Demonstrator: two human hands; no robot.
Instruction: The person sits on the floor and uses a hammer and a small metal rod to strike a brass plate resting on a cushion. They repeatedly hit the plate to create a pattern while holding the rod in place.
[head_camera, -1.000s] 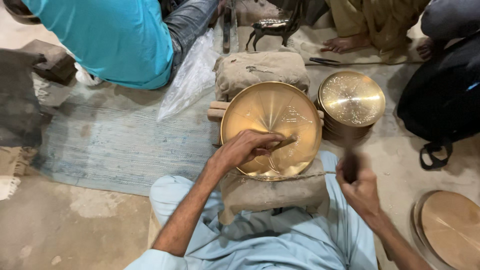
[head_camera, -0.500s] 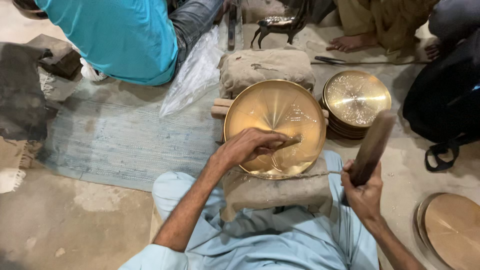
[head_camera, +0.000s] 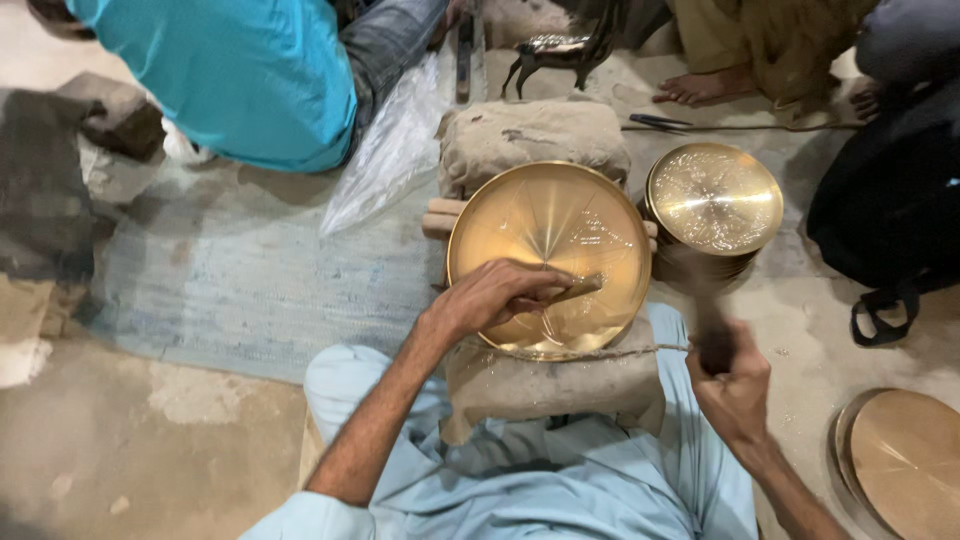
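Resting on the plate: the person's left hand (head_camera: 495, 298) lies on the round, shallow brass plate (head_camera: 548, 256), fingers closed around a short brown chisel-like metal tool (head_camera: 577, 288) whose tip points right and touches the plate's inner face.
Plate: it sits face up in front of the person, propped on a tan stuffed cloth cushion (head_camera: 553, 378) at its near edge, with a second tan cloth cushion (head_camera: 530, 138) at its far edge and a wooden rod (head_camera: 440, 217) showing under its left side.
Right hand: the right hand (head_camera: 733, 383) is off the plate's lower right edge, its grip wrapped tight around a dark mallet handle (head_camera: 708, 325), which is blurred; the head of the mallet cannot be made out.
String: a thin cord (head_camera: 640, 350) runs across the near cushion just below the plate rim.
Beside the plate: a stack of engraved round brass plates (head_camera: 713, 200) stands just to the right, touching or almost touching the plate.
Lower right: another round brass disc (head_camera: 905, 460) lies on the floor, well apart.
Floor: a pale blue woven mat (head_camera: 240, 275) lies to the left, with a clear plastic sheet (head_camera: 390, 155) on it.
Others: a person in a turquoise shirt (head_camera: 230, 75) sits beyond the mat; a bare foot (head_camera: 700, 88) shows at the top.
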